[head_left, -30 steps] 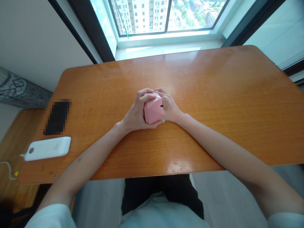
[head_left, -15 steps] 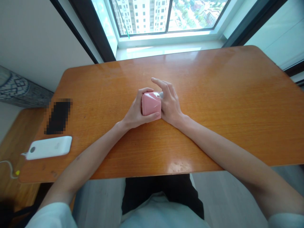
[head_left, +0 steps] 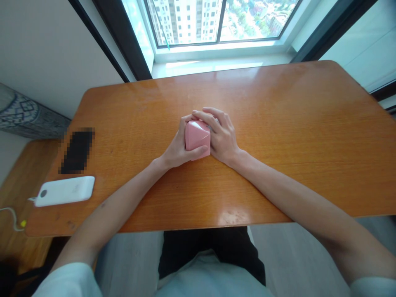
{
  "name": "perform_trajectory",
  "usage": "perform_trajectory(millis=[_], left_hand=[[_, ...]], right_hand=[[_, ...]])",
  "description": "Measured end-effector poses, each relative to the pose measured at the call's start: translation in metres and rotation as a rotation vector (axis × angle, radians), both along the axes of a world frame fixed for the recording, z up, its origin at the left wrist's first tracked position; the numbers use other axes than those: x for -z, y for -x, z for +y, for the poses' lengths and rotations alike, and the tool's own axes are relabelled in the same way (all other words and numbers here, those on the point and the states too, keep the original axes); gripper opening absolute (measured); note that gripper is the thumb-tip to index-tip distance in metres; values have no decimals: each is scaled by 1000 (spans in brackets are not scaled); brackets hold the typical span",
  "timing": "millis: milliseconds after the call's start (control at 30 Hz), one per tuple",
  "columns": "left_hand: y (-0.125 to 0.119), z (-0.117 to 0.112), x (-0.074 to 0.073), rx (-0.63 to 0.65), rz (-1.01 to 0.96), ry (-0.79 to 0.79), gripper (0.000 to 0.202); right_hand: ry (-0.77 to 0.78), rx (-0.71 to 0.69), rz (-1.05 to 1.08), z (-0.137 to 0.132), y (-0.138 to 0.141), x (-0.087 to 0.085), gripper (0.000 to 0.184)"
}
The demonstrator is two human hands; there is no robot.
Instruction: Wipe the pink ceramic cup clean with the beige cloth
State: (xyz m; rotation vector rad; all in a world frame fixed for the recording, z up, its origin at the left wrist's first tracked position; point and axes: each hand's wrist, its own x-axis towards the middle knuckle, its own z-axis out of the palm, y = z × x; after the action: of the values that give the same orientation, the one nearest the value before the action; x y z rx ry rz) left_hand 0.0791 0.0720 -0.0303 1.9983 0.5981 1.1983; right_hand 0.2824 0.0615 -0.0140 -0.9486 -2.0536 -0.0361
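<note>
A small glossy pink box-shaped object is held just above or on the wooden table, near its middle; I cannot tell if it touches the tabletop. My left hand is wrapped around its left side, thumb across the near face and fingers over the far edge. On the object's right side, my right hand is curled against it, with fingertips reaching over the far top edge. The pale part on that side is almost wholly covered by the right fingers. What kind of object this is does not show clearly.
The wooden table stretches wide under both arms, with a window behind it. At the left lie a blurred-out dark rectangle and a white oblong device with a cable plugged into its left end.
My right fingers have curled down and left over the pink object's top right, hiding the pale part that showed before. The left hand keeps its hold.
</note>
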Motion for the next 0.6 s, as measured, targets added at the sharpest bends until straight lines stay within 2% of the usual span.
perform_trajectory(millis=[100,200,367,500,600], left_hand=[[-1,2,6,-17,-15,-49,98],[-1,5,5,-10,14,-64,112],[0,6,2,-52,75,-173,121],[0,5,1,-44,88,-236,126],[-1,4,0,-22,86,-278,133]], right_hand=[[-14,-14,-15,1,-1,1,33],[4,-22,1,1,0,2,32],[100,-32,42,2,3,1,27],[168,-76,89,6,4,-1,16],[311,-118,160,9,2,-3,17]])
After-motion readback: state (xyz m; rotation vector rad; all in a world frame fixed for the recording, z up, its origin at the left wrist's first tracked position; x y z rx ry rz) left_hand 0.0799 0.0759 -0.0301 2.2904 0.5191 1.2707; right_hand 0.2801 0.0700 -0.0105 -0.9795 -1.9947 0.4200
